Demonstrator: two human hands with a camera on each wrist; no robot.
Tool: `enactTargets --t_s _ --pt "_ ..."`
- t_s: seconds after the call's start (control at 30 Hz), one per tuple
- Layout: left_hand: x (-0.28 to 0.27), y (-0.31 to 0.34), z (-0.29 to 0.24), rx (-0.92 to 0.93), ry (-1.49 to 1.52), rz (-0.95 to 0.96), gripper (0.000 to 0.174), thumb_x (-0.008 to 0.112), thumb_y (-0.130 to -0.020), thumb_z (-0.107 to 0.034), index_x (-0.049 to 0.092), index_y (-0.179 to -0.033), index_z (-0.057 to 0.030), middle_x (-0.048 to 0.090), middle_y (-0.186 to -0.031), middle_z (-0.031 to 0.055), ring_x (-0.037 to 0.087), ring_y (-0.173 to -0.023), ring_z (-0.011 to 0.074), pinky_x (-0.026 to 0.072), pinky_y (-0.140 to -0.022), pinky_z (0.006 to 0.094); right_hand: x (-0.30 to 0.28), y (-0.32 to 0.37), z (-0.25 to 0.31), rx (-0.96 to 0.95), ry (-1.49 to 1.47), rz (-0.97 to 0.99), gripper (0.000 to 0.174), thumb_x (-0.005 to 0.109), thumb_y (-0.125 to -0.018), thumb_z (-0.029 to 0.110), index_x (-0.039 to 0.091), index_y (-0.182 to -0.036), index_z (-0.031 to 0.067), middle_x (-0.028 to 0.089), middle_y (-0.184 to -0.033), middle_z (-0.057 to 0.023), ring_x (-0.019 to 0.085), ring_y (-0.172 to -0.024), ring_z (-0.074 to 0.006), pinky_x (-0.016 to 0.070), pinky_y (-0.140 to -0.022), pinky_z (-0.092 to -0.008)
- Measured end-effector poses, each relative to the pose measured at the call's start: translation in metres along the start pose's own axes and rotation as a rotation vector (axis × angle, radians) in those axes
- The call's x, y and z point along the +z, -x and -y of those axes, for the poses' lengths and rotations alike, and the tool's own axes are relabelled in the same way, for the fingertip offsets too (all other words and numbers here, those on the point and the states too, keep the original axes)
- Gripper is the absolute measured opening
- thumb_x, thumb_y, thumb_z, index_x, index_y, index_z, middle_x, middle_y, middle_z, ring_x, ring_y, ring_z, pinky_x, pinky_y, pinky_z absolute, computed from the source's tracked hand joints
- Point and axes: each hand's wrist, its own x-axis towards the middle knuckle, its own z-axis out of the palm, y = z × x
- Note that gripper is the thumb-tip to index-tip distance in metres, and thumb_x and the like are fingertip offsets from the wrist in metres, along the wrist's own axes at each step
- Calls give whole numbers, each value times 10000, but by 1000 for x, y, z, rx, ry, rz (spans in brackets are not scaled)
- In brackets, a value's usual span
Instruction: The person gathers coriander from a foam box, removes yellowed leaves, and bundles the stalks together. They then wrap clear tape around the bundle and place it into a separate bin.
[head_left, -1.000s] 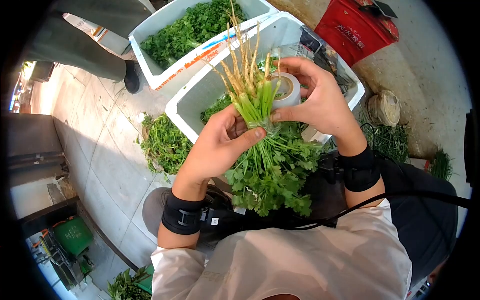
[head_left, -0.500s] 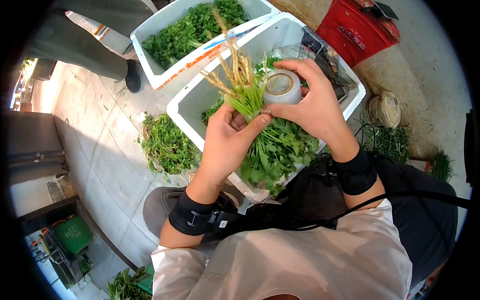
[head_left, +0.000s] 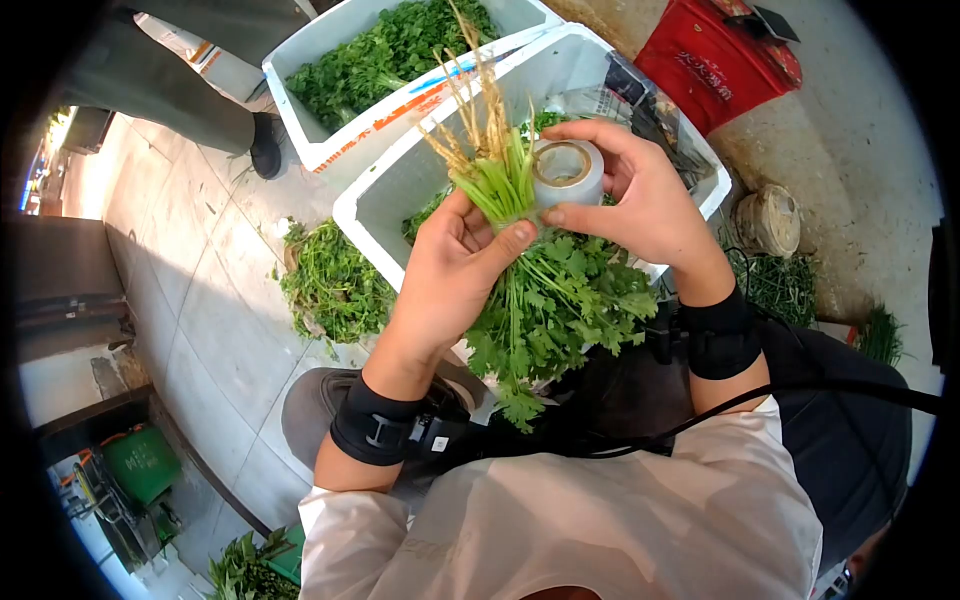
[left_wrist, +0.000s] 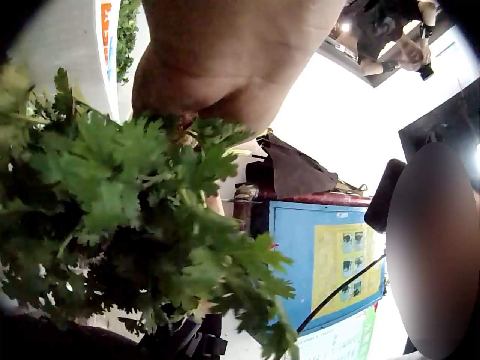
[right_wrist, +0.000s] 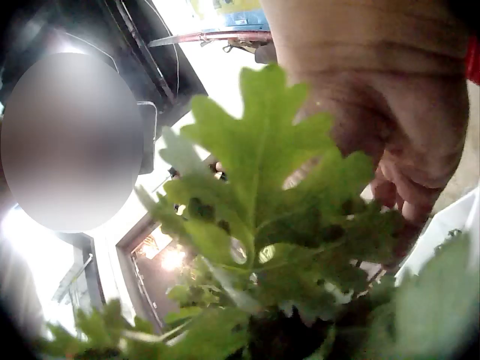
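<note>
A bunch of leafy green herbs (head_left: 555,290) with pale roots pointing away from the body is held over a white foam box (head_left: 365,215). The left hand (head_left: 450,260) grips the stems, its thumb across them near a clear wrapped band. Curled round a roll of clear tape (head_left: 568,172), the right hand (head_left: 640,195) has its thumb at the roll's near edge, beside the stems. Leaves (left_wrist: 127,180) cover much of the left wrist view, below the left hand (left_wrist: 225,60). In the right wrist view a leaf (right_wrist: 259,150) partly hides the right hand (right_wrist: 390,112).
Another foam box (head_left: 300,140) with greens stands behind. Loose greens (head_left: 335,285) lie on the tiled floor (head_left: 215,330) at the left. A red box (head_left: 700,70) and a round pale container (head_left: 768,218) are at the right. Someone's leg (head_left: 170,100) is at the upper left.
The bunch has tilted and turned between the hands, its leaves swinging down, then back up and right. The tape roll stays in the right hand, turned to show more of its face.
</note>
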Motion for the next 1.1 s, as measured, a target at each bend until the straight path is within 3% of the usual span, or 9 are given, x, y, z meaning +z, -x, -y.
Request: enactTargets --t_s 0.13,0.23,0.33,0.5,0.93,0.97,1.03,1.07,1.1 --pt "-2 -2 5 -33 32 -14 420 674 -965 -18 516 -1349 41 652 -1261 115 633 -1141 150 505 -1007 297 0 -1 -3 -14 32 -1 713 858 -744 2 536 -1381 0 620 -1316 -82 631 -1162 -158 506 -1021 -326" --pt "11 -3 8 53 -4 -148 429 690 -948 1 519 -1338 49 659 -1243 118 641 -1126 154 511 -995 296 10 -1 -8 -28 129 -122 651 866 -744 102 588 -1326 13 701 -1169 -94 686 -1055 -164 550 -912 -317" --pt "12 -4 15 139 -31 -160 431 693 -932 34 523 -1327 58 659 -1245 120 640 -1130 161 510 -995 297 20 -2 -10 -45 278 -219 652 858 -724 145 598 -1312 31 715 -1145 -122 709 -1028 -193 558 -891 -332" --pt "9 -3 11 80 -91 -177 429 675 -930 56 516 -1329 68 650 -1262 126 625 -1165 173 505 -1009 310 26 -3 -4 -88 277 -295 632 871 -675 163 602 -1233 36 727 -1099 -145 732 -1003 -247 565 -873 -346" --pt "10 8 -1 78 -129 -43 331 632 -965 41 540 -1282 49 659 -1210 91 625 -1122 138 500 -968 288 22 -6 -5 -253 498 -363 601 854 -659 159 482 -1123 74 725 -996 -159 740 -905 -341 577 -781 -399" --pt "10 8 -1 65 -132 -28 327 632 -967 37 542 -1282 44 663 -1195 82 626 -1107 131 503 -952 281 20 -5 -4 -253 496 -368 601 854 -659 159 482 -1123 74 725 -996 -159 740 -905 -341 577 -781 -399" --pt "6 7 2 59 -145 -3 327 632 -968 33 545 -1283 37 666 -1187 72 627 -1088 125 504 -941 275 18 -4 -1 -76 483 -296 641 820 -660 26 442 -1177 70 685 -1167 -131 674 -1034 -189 547 -896 -339" --pt "3 7 3 53 -152 18 327 633 -969 29 548 -1284 30 668 -1180 63 628 -1069 119 505 -929 268 18 -4 -2 -76 481 -305 641 820 -660 26 442 -1177 70 685 -1167 -131 674 -1034 -189 547 -896 -339" --pt "2 7 3 53 -157 27 327 633 -969 29 548 -1284 30 668 -1180 63 628 -1069 119 505 -929 268 18 -5 -5 -155 496 -335 635 834 -658 111 464 -1172 66 702 -1081 -158 702 -979 -281 560 -845 -377"
